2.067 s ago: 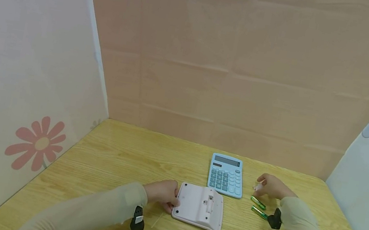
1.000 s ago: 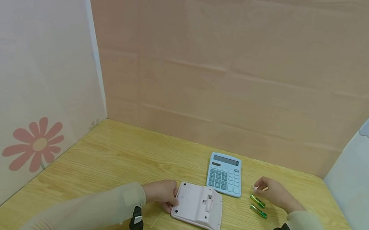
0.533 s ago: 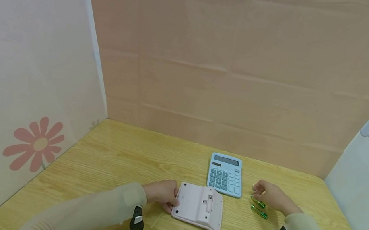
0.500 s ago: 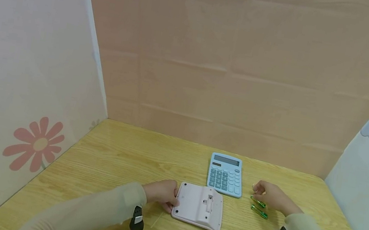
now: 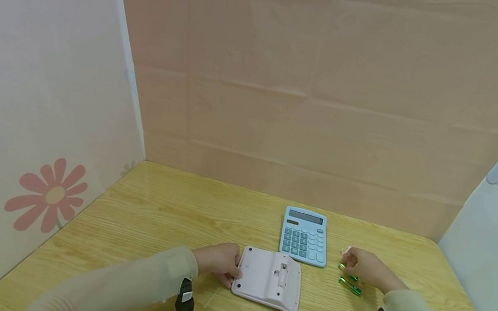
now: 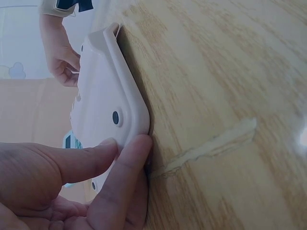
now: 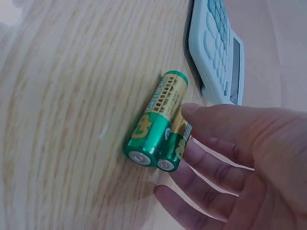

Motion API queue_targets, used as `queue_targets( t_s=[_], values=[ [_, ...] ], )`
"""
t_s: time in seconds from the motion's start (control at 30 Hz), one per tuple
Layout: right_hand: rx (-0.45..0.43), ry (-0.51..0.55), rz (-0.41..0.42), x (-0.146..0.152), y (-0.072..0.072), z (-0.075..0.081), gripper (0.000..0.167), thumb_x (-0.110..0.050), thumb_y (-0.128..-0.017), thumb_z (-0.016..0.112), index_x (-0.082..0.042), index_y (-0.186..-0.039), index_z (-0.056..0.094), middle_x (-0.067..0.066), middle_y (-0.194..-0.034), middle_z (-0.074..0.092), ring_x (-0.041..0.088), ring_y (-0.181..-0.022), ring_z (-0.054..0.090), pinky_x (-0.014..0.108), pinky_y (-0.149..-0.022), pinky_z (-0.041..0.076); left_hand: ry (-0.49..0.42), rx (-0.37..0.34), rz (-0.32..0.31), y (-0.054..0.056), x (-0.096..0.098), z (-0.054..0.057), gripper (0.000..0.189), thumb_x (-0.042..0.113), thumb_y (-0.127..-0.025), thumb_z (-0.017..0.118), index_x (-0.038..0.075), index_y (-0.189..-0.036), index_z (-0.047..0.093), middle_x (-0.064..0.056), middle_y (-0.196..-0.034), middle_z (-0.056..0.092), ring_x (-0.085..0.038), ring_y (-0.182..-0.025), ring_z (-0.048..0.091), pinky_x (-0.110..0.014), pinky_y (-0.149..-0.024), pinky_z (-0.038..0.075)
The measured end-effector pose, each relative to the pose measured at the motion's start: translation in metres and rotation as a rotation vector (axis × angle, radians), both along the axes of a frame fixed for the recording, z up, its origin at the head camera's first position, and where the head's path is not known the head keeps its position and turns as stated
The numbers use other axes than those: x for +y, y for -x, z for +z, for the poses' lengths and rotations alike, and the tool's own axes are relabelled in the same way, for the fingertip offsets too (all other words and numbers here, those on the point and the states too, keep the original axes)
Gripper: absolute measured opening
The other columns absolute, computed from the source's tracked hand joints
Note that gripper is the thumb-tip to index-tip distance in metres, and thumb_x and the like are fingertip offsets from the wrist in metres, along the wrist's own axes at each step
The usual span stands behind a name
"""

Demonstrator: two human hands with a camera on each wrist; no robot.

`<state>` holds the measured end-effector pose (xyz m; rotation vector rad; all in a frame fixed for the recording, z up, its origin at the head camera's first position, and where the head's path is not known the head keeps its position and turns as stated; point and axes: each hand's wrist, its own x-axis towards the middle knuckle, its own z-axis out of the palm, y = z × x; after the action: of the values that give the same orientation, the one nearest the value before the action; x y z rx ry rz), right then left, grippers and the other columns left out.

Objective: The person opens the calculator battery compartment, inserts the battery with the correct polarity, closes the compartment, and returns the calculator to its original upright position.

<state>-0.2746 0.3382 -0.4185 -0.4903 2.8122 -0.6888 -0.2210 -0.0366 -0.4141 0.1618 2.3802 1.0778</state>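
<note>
A pale pink calculator (image 5: 259, 275) lies face down, a narrow battery compartment (image 5: 282, 276) showing on its raised back. My left hand (image 5: 219, 259) pinches its left edge between thumb and fingers, seen close in the left wrist view. To the right, two green-and-gold batteries lie side by side. My right hand (image 5: 369, 267) has thumb and fingers about the farther battery (image 7: 170, 148), partly covering it. The nearer battery (image 7: 156, 120) lies free on the table. A small pale pink piece (image 5: 345, 250) shows just beyond the right fingertips; whether they touch it is unclear.
Behind the pink calculator a light blue calculator (image 5: 305, 236) lies face up, close to its far edge. Wood-grain table (image 5: 193, 201) surrounds everything. A peach sheet (image 5: 306, 99) rises at the back, with patterned sheets at both sides.
My right hand has moved slightly toward me, from around the small pale piece to the farther battery. The left hand and both calculators stay put.
</note>
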Motion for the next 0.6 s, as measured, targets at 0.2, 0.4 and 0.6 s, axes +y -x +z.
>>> queue_targets(
  t_s=[0.2, 0.4, 0.6],
  values=[
    [-0.023, -0.012, -0.005, -0.0017, 0.0003, 0.0004, 0.024, -0.008, -0.083, 0.073, 0.001, -0.099, 0.058, 0.005, -0.087, 0.059, 0.018, -0.080, 0.054, 0.035, -0.070, 0.049, 0.010, -0.001, -0.002, 0.0002, -0.0007, -0.0009, 0.019, -0.002, -0.087, 0.068, 0.001, -0.084, 0.050, -0.011, -0.068, 0.060, -0.014, -0.054, 0.059, -0.025, -0.055, 0.058],
    [-0.036, -0.021, -0.013, -0.0043, 0.0005, -0.0009, 0.027, -0.006, -0.081, 0.076, 0.000, -0.098, 0.056, 0.005, -0.086, 0.056, 0.019, -0.080, 0.051, 0.034, -0.070, 0.047, 0.017, -0.005, 0.001, 0.0002, -0.0004, -0.0012, 0.019, -0.003, -0.087, 0.068, 0.002, -0.083, 0.049, -0.011, -0.069, 0.060, -0.014, -0.054, 0.059, -0.025, -0.055, 0.058],
    [-0.023, -0.050, -0.009, -0.0072, -0.0001, -0.0008, 0.028, -0.005, -0.079, 0.077, -0.001, -0.096, 0.055, 0.004, -0.084, 0.052, 0.019, -0.079, 0.049, 0.034, -0.070, 0.046, 0.004, -0.001, 0.010, -0.0004, 0.0000, -0.0007, 0.019, -0.003, -0.087, 0.067, 0.001, -0.083, 0.049, -0.012, -0.070, 0.060, -0.014, -0.054, 0.059, -0.026, -0.055, 0.058]
  ],
)
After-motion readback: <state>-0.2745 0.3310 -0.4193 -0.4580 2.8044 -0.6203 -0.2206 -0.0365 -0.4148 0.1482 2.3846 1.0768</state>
